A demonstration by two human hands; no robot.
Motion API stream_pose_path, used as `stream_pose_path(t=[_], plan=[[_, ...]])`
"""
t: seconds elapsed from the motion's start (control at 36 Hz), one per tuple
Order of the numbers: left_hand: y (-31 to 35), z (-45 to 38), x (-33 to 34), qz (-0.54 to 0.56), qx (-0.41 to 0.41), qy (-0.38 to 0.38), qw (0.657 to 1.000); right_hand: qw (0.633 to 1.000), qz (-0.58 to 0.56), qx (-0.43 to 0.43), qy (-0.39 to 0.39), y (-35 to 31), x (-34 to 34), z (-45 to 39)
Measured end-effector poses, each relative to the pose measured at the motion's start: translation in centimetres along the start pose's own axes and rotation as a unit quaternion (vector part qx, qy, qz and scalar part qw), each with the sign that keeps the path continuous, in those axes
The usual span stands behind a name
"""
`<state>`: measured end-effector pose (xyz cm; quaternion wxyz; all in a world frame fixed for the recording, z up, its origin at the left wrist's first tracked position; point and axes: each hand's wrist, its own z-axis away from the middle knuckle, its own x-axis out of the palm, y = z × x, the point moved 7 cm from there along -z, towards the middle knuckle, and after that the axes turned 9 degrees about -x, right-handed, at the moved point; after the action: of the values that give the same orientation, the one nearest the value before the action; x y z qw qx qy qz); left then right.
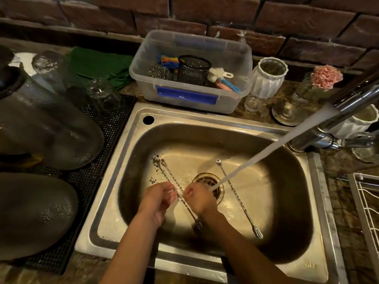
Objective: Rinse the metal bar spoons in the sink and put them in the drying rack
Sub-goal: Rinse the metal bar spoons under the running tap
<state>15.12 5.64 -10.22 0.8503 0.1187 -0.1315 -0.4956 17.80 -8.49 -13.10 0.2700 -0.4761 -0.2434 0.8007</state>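
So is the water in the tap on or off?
On. A white stream pours from the tap slanting down into the sink, landing by the right hand near the drain.

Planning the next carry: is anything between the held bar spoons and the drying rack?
Only the water stream crosses that line. The held bar spoons sit left of it, the drying rack beyond the sink rim at right.

Steel sink (131, 140), water running. Two twisted-stem bar spoons (167, 174) lie crossed above my fingers, bowls toward 11 o'clock, fork end (197, 224) toward 5, gripped mid-stem. A third bar spoon (235, 193) lies flat at 3 o'clock of the drain, bowl at 12, fork at 5. Drying rack (367, 201) sits at the far 3 o'clock edge.
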Motion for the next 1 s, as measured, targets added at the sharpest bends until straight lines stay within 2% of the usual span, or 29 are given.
stream_pose_path(t=[0.19, 0.33, 0.47, 0.56, 0.67, 0.81, 0.92, 1.0], plan=[[-0.1, -0.5, -1.0, 0.034, -0.009, 0.009, 0.999, 0.999, 0.049, 0.002, -0.006, -0.7, 0.5, -0.8], [-0.4, -0.8, -0.9, 0.030, -0.010, 0.007, 0.999, 0.999, 0.018, 0.029, -0.021, -0.1, 0.8, -0.9], [-0.8, -1.1, -0.1, -0.003, 0.001, 0.017, 1.000, 0.993, -0.108, 0.040, 0.027, 1.2, -0.2, 0.0], [-1.1, -1.3, 1.0, -0.016, -0.011, 0.004, 1.000, 0.965, -0.249, 0.070, 0.038, 2.1, -0.7, 0.2], [-1.5, -1.2, 2.9, -0.008, -0.041, -0.042, 0.998, 0.929, -0.358, 0.073, 0.064, 2.4, -2.0, 0.7], [-1.9, -1.0, 5.4, 0.009, -0.061, -0.090, 0.994, 0.921, -0.383, 0.032, 0.059, 1.7, -4.0, 1.9], [-2.0, -0.6, 7.6, 0.002, -0.049, -0.157, 0.986, 0.923, -0.383, -0.010, 0.024, 0.8, -5.5, 2.8], [-2.4, -0.5, 7.9, -0.005, -0.030, -0.150, 0.988, 0.927, -0.374, 0.000, 0.011, 1.1, -6.1, 3.4]])
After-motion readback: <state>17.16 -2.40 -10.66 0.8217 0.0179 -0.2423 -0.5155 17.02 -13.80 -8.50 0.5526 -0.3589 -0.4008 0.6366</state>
